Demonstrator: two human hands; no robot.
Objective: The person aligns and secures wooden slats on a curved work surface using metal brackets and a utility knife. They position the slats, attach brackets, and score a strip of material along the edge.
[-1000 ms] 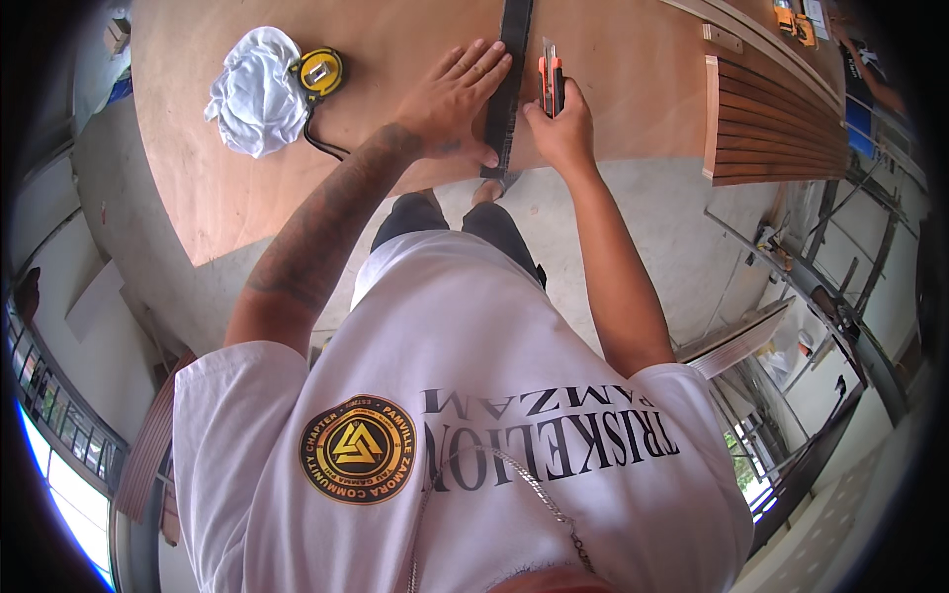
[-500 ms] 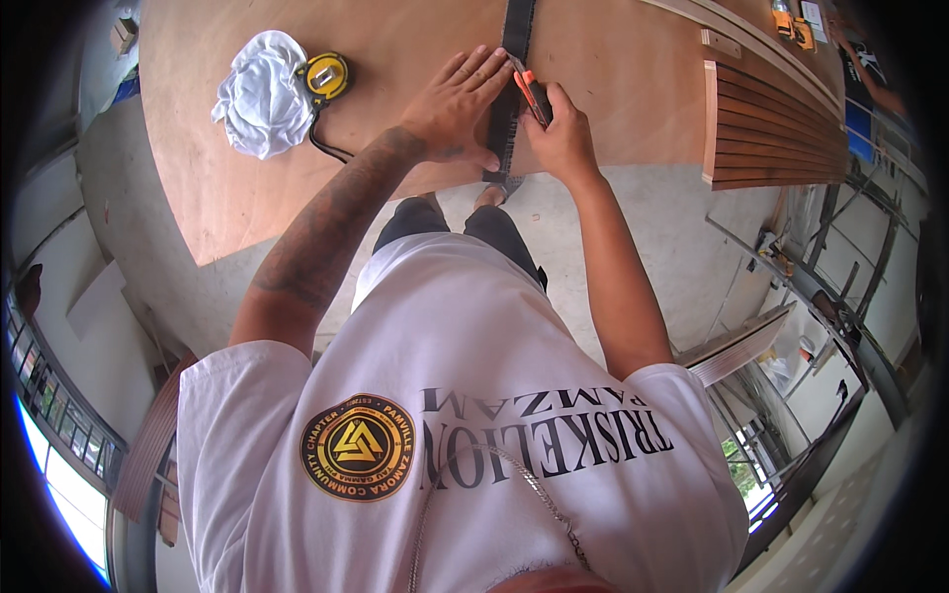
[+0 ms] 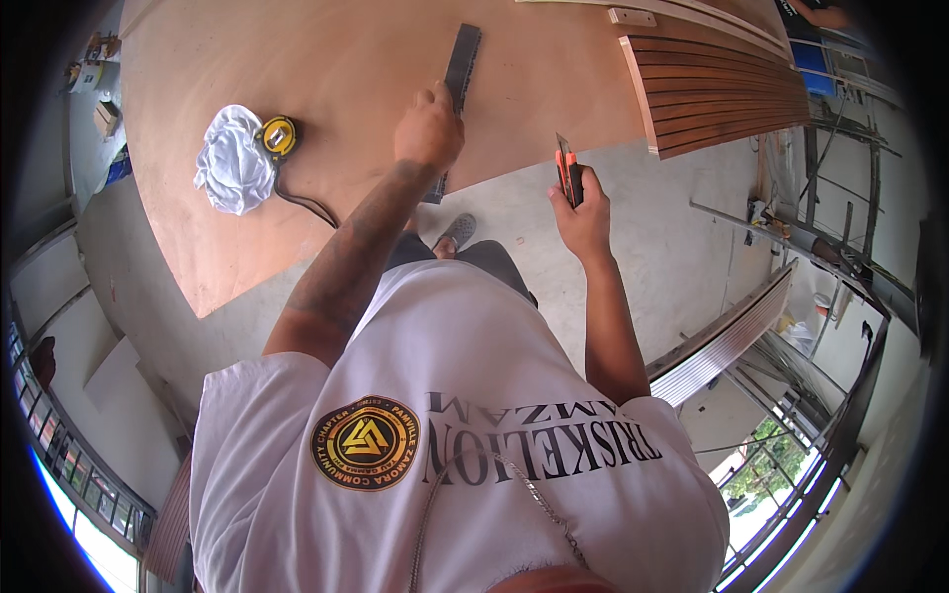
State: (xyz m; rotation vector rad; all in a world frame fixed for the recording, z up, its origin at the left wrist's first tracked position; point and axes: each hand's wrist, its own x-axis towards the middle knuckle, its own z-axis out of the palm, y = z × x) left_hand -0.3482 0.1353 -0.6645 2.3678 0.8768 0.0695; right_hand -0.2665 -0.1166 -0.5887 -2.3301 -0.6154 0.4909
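A dark grey strip with frayed edges (image 3: pixel 461 67) lies lengthwise across the brown wooden board (image 3: pixel 326 59), reaching its near edge. My left hand (image 3: pixel 429 130) is closed around the strip's middle and hides part of it. To the right, beyond the board's near edge and over the floor, my right hand (image 3: pixel 584 219) grips an orange and black utility knife (image 3: pixel 569 176). Its blade is out and points away from me, apart from the strip.
Left on the board are a crumpled white cloth (image 3: pixel 235 163) and a yellow tape measure (image 3: pixel 279 134). Slatted brown panels (image 3: pixel 727 94) lie at the right. A slipper-clad foot (image 3: pixel 457 232) stands below the board's edge. Metal framing (image 3: pixel 840 262) stands farther right.
My left hand, flat on the strip before, has closed around it. My right hand has drawn the knife away from the strip, toward me and right. The whole view has shifted.
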